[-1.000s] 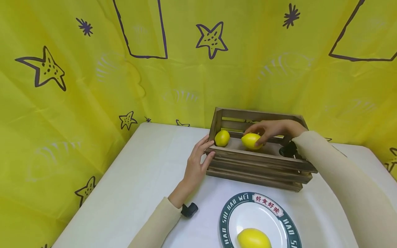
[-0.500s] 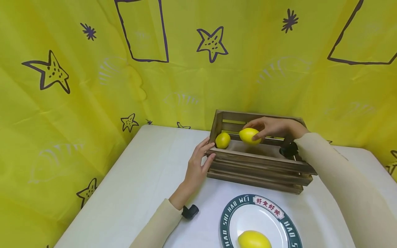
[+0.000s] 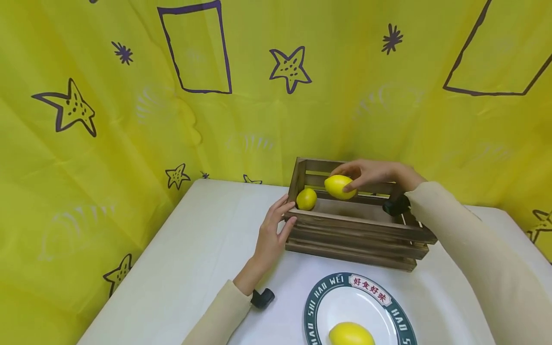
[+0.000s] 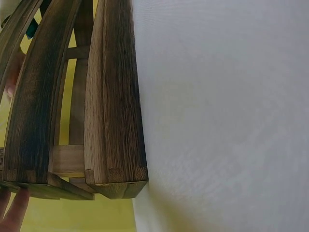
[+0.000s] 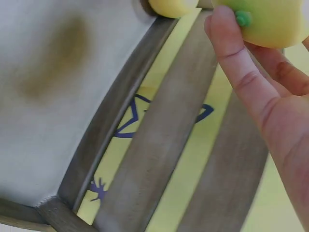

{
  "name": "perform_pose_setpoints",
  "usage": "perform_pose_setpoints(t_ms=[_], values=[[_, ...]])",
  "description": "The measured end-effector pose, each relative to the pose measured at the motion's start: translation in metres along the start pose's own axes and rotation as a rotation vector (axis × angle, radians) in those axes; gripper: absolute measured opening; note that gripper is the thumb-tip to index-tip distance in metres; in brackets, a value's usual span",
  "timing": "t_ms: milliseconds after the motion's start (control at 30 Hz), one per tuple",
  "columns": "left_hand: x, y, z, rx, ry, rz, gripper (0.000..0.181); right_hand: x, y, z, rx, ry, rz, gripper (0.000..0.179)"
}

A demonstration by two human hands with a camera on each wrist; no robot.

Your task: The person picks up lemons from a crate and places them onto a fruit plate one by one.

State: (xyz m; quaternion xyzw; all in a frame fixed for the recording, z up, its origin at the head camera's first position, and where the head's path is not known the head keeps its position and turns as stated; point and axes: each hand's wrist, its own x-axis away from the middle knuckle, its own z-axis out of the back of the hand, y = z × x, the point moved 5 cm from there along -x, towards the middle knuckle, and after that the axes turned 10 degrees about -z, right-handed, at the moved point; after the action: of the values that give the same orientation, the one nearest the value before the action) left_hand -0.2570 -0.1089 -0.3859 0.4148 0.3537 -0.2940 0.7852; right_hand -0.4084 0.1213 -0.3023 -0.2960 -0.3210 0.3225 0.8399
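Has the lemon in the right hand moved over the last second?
Yes. In the head view, against the wooden crate, the lemon has risen and shifted slightly left.

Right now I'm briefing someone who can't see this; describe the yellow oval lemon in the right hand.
On the white table stands a brown slatted wooden crate. Above its floor, the right hand pinches a yellow oval lemon with a green nub. Unlike the yellow lemon inside and the third lemon on the green-rimmed white plate, it alone is held.

Yellow cloth backdrop (image 3: 254, 115); white tabletop (image 3: 202, 235).
Backdrop hangs behind and either side of the tabletop, printed with dark-outlined starfish (image 3: 291, 70) and bursts (image 3: 392, 39).
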Motion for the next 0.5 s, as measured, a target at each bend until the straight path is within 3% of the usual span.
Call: perform_pose_setpoints(t_ms=[333, 500], values=[[0.003, -0.001, 0.000, 0.007, -0.009, 0.034, 0.037, 0.011, -0.020, -0.010, 0.017, -0.056, 0.065, 0.055], [0.002, 0.000, 0.000, 0.005, -0.017, 0.035, 0.036, 0.023, -0.037, -0.019, 0.080, -0.075, 0.124, 0.054]])
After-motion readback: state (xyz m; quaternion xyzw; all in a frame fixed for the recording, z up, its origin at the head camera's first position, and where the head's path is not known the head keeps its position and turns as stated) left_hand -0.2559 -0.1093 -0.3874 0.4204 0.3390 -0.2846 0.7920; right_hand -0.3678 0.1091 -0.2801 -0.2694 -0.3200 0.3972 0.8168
